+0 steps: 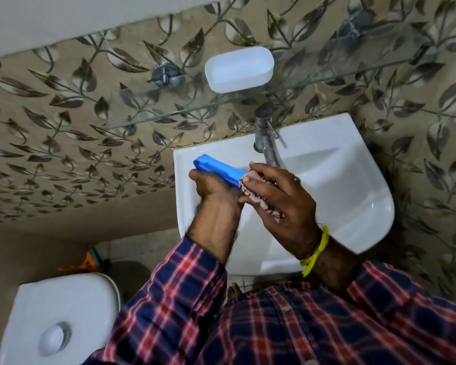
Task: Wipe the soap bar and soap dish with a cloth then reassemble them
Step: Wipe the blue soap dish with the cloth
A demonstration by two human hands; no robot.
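My left hand (214,186) grips a blue plastic soap dish part (216,168) from below, over the left rim of the white sink (353,196). My right hand (279,198) holds a pinkish-brown cloth (258,200) and presses it against the right end of the blue part. A white translucent soap dish part (238,69) lies on the glass shelf (327,80) above the sink. No soap bar is visible.
A metal tap (267,139) stands at the back of the sink, just beyond my right hand. A white toilet tank lid with a flush button (55,322) sits at the lower left. Leaf-patterned tiles cover the wall. An orange item (86,264) lies on the floor.
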